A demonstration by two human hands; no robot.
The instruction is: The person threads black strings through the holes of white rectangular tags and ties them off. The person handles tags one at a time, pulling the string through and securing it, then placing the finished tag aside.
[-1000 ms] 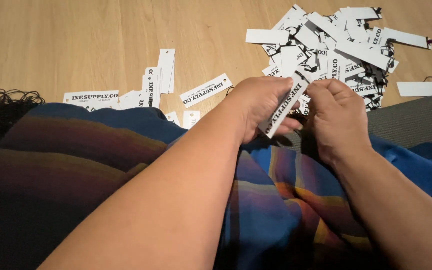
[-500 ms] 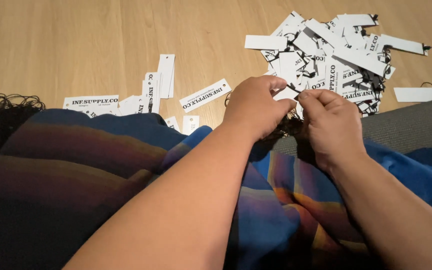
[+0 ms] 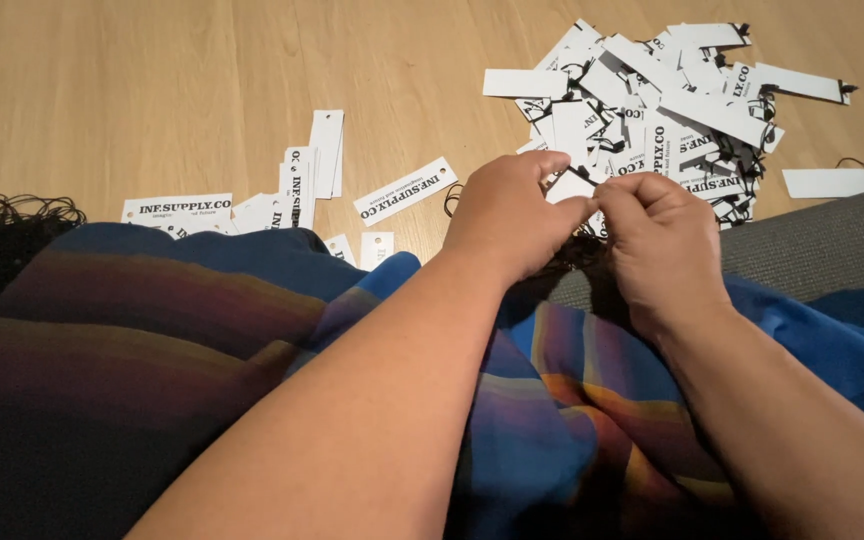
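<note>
Both hands, left (image 3: 508,215) and right (image 3: 658,232), pinch one white paper tag (image 3: 571,186) between their fingertips.

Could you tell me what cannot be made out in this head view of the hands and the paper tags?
- White tag pinched between left hand and right hand: mostly hidden by the fingers.
- Black string at the fingertips: too thin to tell whether it is threaded.
- Lower tags in the tag pile: buried under others.
- Black string bundle: cut off by the left edge and covered by the striped cloth.
</note>
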